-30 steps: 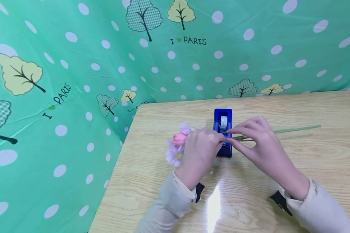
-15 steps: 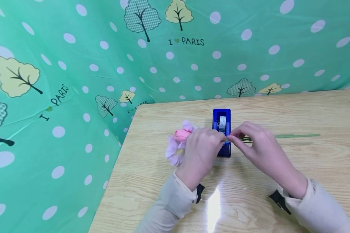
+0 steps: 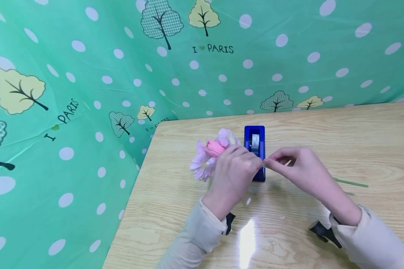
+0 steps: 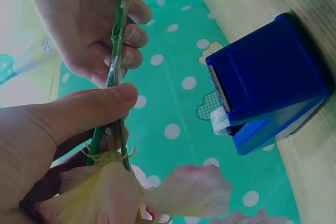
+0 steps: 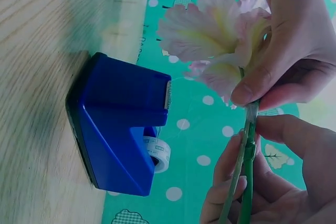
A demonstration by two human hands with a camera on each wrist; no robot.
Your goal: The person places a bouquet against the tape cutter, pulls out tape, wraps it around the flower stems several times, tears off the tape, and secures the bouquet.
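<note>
My left hand (image 3: 233, 175) pinches a small bunch of artificial flowers just below the blossoms, its thumb across the stems. Pale purple petals (image 3: 202, 164) and a pink bud (image 3: 215, 148) stick out to its left. My right hand (image 3: 303, 168) is close beside it, thumb and fingers around the green stems (image 5: 247, 187). Shiny clear tape (image 5: 252, 112) lies around the stems between the two hands in the right wrist view. The stem ends (image 3: 351, 182) reach past the right hand. Under the hands stands a blue tape dispenser (image 4: 268, 72) with a tape roll (image 5: 157, 153).
The wooden table (image 3: 175, 209) meets a green dotted cloth (image 3: 175, 93) at its back and left edges. Black straps (image 3: 323, 233) show at the sleeve cuffs. A small shiny scrap (image 3: 248, 201) lies in front of the dispenser.
My right hand's fingers have closed in on the stems and its wrist has turned. The stem ends have swung toward me, while the blossoms have tilted away from me. The dispenser stays put.
</note>
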